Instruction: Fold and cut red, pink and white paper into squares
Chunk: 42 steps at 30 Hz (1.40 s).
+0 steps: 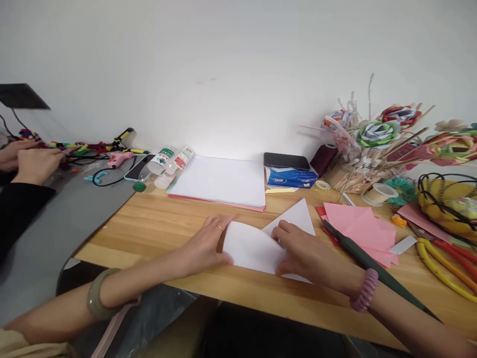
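A white sheet of paper [253, 246], partly folded, lies on the wooden table [156, 226] in front of me. My left hand [204, 246] rests flat at its left edge, fingers spread on the table and the paper. On the folded flap my right hand [301, 253] presses down, fingertips on the crease, with a white corner [296, 214] sticking out behind it. Neither hand grips the sheet.
A stack of white and coloured paper [219, 181] lies behind, with plastic bottles [169, 161], a phone on a tissue pack [288, 171], pink sheets [361, 223], a basket of paper flowers [367, 149] and a long green stem [372, 263] at right. Another person's hands [30, 159] work at far left by a glue gun [119, 158].
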Available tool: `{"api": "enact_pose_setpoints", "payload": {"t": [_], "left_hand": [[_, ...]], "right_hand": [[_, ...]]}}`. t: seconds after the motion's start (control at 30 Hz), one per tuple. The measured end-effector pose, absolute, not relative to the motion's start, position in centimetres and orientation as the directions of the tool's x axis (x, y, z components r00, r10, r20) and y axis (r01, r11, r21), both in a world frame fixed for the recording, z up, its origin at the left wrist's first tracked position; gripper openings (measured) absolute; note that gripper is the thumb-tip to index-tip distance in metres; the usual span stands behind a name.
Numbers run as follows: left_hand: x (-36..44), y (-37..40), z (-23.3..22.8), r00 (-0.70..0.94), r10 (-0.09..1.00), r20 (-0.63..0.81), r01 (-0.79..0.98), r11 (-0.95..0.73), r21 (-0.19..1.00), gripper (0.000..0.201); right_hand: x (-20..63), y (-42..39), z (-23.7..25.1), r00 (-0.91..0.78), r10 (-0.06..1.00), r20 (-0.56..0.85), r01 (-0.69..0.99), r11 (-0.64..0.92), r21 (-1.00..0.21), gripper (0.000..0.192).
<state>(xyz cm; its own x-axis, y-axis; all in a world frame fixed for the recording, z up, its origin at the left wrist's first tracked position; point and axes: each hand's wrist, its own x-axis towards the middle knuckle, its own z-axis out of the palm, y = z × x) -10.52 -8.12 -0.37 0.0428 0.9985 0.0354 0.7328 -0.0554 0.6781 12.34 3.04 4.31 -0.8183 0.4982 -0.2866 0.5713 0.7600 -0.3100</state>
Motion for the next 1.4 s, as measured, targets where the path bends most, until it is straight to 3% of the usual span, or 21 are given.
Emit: {"api": "enact_pose_setpoints", "payload": {"t": [0.1,0.27,0.33,0.73,0.97,1.13,1.2,1.3,1.33,1.4], "left_hand": [[-10.2,-8.3,-0.5,-0.032,0.999,0.019,0.642,0.006,0.766,0.088],[-10.1,-7.8,-0.2,0.058,0.997,-0.056,0.516,0.018,0.856,0.02],[-9.9,-7.6,0.2,0.047,0.996,-0.071,0.5,0.038,0.865,0.01],[-9.6,-7.2,-0.2,-0.007,0.999,-0.032,0.722,0.027,0.691,0.007],[-9.5,-6.8,0.2,-0.005,0.999,-0.038,0.883,0.022,0.468,0.028],[-9.5,-6.2,0.8,0.047,0.996,-0.08,0.942,-0.017,0.334,0.029],[-9.5,-5.9,1.1,0.063,0.994,-0.091,0.947,-0.031,0.321,0.028],[-9.6,-5.6,1.3,0.087,0.991,-0.105,0.952,-0.051,0.302,0.029],[-9.6,-5.6,1.4,0.087,0.99,-0.108,0.954,-0.052,0.296,0.029],[-9.6,-5.5,1.5,0.086,0.99,-0.115,0.957,-0.05,0.285,0.029]], "right_hand": [[12.4,2.9,4.6,-0.801,0.498,-0.333,0.593,0.739,-0.321,0.012],[12.1,4.2,4.4,-0.796,0.462,-0.39,0.595,0.715,-0.367,0.018],[12.1,4.6,4.4,-0.8,0.45,-0.397,0.592,0.703,-0.395,0.017],[12.1,4.0,4.1,-0.793,0.452,-0.409,0.605,0.663,-0.441,0.017],[12.7,3.8,3.1,-0.813,0.482,-0.326,0.577,0.738,-0.349,0.016],[13.8,2.6,2.5,-0.847,0.527,-0.071,0.529,0.819,-0.222,0.064],[14.0,1.9,2.3,-0.928,0.371,0.036,0.362,0.92,-0.147,0.061],[14.0,1.3,1.6,-0.996,-0.012,0.089,-0.017,0.999,-0.046,0.045],[14.0,1.3,1.2,-0.993,-0.074,0.089,-0.077,0.996,-0.035,0.043],[13.9,1.4,0.5,-0.993,-0.07,0.09,-0.075,0.996,-0.05,0.042]]}}
